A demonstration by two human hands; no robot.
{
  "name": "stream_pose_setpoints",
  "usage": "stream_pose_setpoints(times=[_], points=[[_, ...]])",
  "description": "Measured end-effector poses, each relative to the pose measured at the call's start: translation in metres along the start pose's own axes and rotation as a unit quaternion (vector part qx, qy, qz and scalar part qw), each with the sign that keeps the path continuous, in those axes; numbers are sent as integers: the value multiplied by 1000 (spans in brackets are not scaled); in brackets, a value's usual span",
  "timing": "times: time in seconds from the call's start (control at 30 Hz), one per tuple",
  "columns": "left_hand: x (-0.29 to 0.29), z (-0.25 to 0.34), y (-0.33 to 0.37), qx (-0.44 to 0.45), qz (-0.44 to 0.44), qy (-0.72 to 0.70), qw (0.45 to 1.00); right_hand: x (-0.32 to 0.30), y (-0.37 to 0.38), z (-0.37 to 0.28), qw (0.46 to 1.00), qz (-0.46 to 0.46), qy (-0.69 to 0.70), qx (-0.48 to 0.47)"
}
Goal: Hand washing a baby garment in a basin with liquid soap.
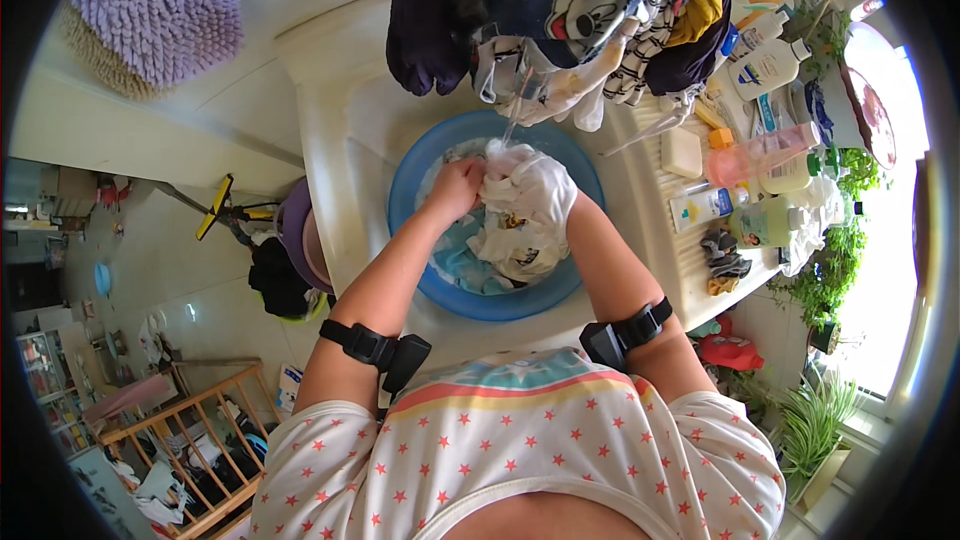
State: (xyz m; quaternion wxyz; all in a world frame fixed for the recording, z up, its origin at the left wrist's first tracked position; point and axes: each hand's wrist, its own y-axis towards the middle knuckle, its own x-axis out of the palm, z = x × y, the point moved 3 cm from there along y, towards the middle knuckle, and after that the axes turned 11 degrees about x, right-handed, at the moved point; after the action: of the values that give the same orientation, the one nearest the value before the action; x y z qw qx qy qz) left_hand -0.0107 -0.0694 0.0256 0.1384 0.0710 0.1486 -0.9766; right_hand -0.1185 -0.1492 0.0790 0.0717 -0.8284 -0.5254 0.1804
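Over a blue basin (400,215) of water, my left hand (458,188) is closed on the edge of a wet white garment (530,190). Folds of that garment drape over my right hand (580,210), so its fingers are hidden. The bunched cloth has a dark print low on its front. Light blue cloth (480,275) lies in the water beneath it. From above, a thin stream of water (511,128) runs onto the garment close to my left hand.
The basin stands in a pale sink (345,110). A pile of clothes (570,0) overhangs its far side. On the right ledge are soap (681,153), a pink bottle (765,153) and several other bottles. At left stands a purple tub (294,230).
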Motion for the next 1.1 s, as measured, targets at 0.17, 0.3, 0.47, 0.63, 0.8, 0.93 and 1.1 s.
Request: stream_pose_setpoints(times=[0.17, 0.3, 0.47, 0.63, 0.8, 0.93, 1.1], points=[[-15, -27, -2, 8, 34, 115, 993, 23, 35, -10, 867, -54, -495, 0], [-31, -26, -9, 29, 71, 222, 972, 36, 43, -20, 807, -101, -577, -68], [-37, -17, -1, 177, 195, 41, 964, 35, 56, -18, 782, -84, -608, -109], [-38, -11, 10, 79, 148, -210, 963, 20, 65, -14, 822, -117, -537, -149], [-15, 44, 15, 84, 71, -295, 949, 10, 69, 17, 841, -116, -520, -93], [-9, 45, 23, 158, 48, -275, 947, -6, 65, 21, 915, 13, -374, -150], [6, 39, 27, 133, 23, -197, 971, -25, 69, 60, 997, 53, -5, -62]])
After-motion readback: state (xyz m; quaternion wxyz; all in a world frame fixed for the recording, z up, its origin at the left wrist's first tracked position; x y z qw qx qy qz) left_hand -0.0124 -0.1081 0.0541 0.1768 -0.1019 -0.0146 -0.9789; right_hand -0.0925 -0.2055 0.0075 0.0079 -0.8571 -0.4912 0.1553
